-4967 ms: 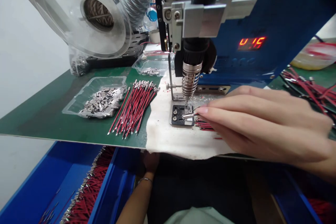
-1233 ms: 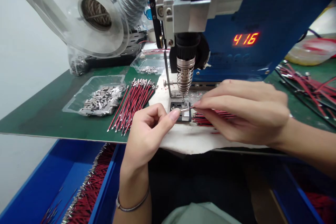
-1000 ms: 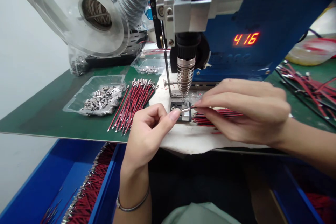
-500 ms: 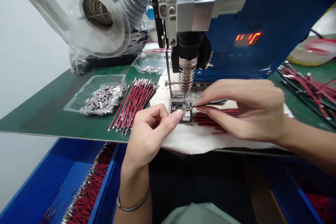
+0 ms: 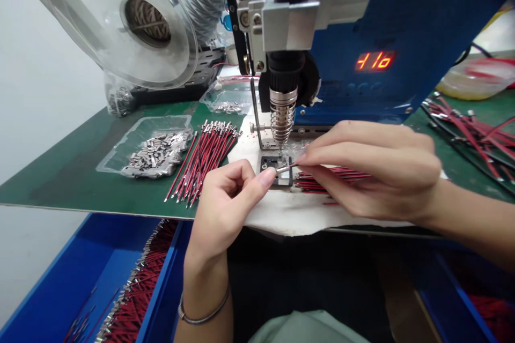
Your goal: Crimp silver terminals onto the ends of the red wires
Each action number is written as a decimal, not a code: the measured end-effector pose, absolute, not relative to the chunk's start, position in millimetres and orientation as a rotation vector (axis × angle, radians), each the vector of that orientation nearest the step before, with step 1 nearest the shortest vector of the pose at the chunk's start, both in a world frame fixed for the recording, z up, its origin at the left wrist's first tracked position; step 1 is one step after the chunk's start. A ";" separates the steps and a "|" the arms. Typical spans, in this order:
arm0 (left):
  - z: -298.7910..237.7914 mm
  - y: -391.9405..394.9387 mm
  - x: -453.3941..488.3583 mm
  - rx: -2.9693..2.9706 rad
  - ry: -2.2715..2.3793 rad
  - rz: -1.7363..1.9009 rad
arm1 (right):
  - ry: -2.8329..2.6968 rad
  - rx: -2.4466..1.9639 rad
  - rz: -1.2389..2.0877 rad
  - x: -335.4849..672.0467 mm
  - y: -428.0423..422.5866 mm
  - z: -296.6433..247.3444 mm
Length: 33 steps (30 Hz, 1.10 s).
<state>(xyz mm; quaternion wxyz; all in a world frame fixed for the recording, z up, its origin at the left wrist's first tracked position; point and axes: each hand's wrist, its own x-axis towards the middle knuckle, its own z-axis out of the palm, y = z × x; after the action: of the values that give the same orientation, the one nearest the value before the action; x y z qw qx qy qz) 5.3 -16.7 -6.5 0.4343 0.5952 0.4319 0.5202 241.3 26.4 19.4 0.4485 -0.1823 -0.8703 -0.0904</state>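
My left hand [image 5: 225, 203] is closed, its thumb and forefinger pinching one end of a small silver metal connector [image 5: 283, 169]. Opposite it, my right hand [image 5: 374, 166] pinches a thin wire [image 5: 293, 164] at the connector's other end; whether the wire sits inside is too small to tell. Both hands meet just over the metal jig [image 5: 265, 163], below the soldering iron [image 5: 283, 118] with its spring-like sleeve. Beside the jig, partly under my right hand, lies a bundle of red and black wires [image 5: 311, 182].
Left on the green table stand a clear tray [image 5: 105, 161] of metal connectors and a pile of wires with metal ends [image 5: 205, 158]. A blue machine housing [image 5: 346, 102] rises behind. Below the table edge, a blue bin [image 5: 96, 262] holds many wires. More wires [image 5: 478, 139] lie right.
The view has shifted slightly. Between my fingers the connector has tilted a little, and a reddish wire now shows at my right fingertips. The black wire behind my right hand is out of sight.
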 end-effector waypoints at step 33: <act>-4.1 -16.5 7.7 1.536 1.075 1.293 | -2.139 -0.398 0.178 240.9 37.7 17.9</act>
<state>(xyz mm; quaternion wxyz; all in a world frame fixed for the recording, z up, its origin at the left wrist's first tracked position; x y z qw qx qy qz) 7.7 -16.5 -4.1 0.4188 0.6124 0.4287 0.5156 240.9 37.7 17.9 0.4612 -0.1617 -0.8694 0.0723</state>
